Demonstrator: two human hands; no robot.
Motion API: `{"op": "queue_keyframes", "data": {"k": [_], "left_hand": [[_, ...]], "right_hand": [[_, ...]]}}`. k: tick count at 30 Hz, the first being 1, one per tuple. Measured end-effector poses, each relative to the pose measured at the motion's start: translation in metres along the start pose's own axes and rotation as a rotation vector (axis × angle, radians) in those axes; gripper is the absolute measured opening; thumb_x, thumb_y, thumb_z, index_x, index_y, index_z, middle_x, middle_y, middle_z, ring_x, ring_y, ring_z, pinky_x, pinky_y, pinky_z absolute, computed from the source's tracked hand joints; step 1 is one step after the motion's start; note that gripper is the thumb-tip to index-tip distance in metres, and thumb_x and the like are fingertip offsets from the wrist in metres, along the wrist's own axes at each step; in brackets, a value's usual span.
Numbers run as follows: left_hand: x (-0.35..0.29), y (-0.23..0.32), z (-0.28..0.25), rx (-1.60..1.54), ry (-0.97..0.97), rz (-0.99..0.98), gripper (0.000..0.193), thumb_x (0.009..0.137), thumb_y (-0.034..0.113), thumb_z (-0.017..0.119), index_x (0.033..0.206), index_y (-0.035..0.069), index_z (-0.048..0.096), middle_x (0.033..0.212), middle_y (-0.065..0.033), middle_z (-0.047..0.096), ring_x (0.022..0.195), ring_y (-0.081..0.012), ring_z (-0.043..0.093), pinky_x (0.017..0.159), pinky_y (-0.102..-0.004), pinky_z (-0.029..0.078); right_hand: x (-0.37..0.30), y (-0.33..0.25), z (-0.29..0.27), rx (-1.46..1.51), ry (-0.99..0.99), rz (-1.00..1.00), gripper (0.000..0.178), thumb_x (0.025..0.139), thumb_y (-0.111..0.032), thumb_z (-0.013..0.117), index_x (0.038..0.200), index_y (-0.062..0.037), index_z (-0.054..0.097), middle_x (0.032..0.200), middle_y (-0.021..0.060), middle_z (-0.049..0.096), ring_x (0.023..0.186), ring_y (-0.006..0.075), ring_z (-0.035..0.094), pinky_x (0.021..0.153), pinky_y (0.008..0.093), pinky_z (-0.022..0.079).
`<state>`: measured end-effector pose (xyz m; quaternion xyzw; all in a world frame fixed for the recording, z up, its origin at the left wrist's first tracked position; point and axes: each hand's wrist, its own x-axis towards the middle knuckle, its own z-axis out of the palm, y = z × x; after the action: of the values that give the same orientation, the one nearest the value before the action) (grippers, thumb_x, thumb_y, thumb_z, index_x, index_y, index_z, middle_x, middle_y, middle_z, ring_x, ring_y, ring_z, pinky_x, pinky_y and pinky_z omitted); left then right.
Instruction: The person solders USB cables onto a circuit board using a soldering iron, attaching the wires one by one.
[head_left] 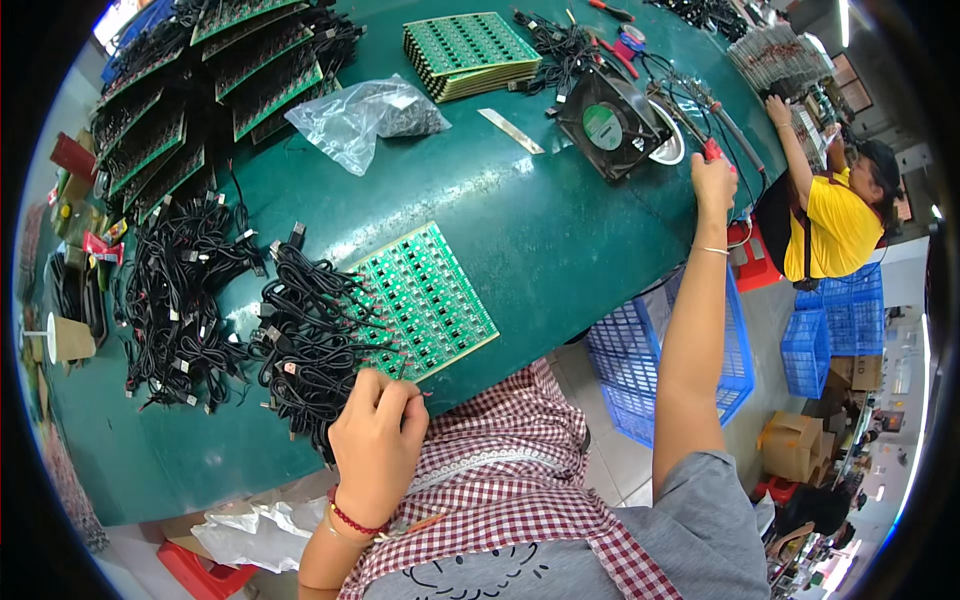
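My left hand (378, 428) is closed in a pinch at the near edge of a green circuit board panel (430, 290). A thin dark cable end shows at its fingertips, partly hidden. Black cables (305, 340) with metal plugs lie bunched along the panel's left side, their thin wire ends reaching onto it. Out to the right, my right hand (713, 185) is wrapped around a red-handled tool (712, 150) that looks like a soldering iron; its tip is not discernible. Beside that hand are a white round dish (668, 135) and a black square fan (610, 125).
More black cables (180, 300) and stacked wired boards (265, 75) fill the left side. Behind are a board stack (470, 55), a clear plastic bag (365, 120) and a metal strip (510, 131). Blue crates (625, 370) stand below the table edge; a person in yellow (840, 225) works at right.
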<state>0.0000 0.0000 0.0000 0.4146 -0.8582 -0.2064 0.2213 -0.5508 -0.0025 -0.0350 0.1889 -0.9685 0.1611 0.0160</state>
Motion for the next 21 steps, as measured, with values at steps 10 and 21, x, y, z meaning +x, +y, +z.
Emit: {"op": "queue_keyframes", "data": {"k": [10, 21], "left_hand": [[0.011, -0.005, 0.000, 0.178, -0.035, 0.112, 0.014, 0.068, 0.004, 0.067, 0.077, 0.007, 0.056, 0.084, -0.0058, 0.053, 0.079, -0.0254, 0.052, 0.065, -0.0365, 0.040], [0.004, -0.014, 0.015, 0.144, 0.178, 0.132, 0.016, 0.067, 0.004, 0.068, 0.075, 0.008, 0.055, 0.086, -0.0028, 0.059, 0.085, -0.0211, 0.056, 0.077, -0.0368, 0.036]], "right_hand": [[0.039, 0.041, -0.014, -0.127, 0.217, 0.104, 0.078, 0.072, -0.056, 0.066, 0.109, 0.0123, 0.061, 0.119, 0.0330, 0.056, 0.109, 0.0399, 0.058, 0.094, 0.0421, 0.045], [0.046, 0.053, -0.016, 0.789, -0.050, 0.351, 0.026, 0.073, -0.025, 0.078, 0.083, -0.0040, 0.066, 0.066, 0.0042, 0.060, 0.051, 0.0158, 0.057, 0.044, 0.0319, 0.044]]}}
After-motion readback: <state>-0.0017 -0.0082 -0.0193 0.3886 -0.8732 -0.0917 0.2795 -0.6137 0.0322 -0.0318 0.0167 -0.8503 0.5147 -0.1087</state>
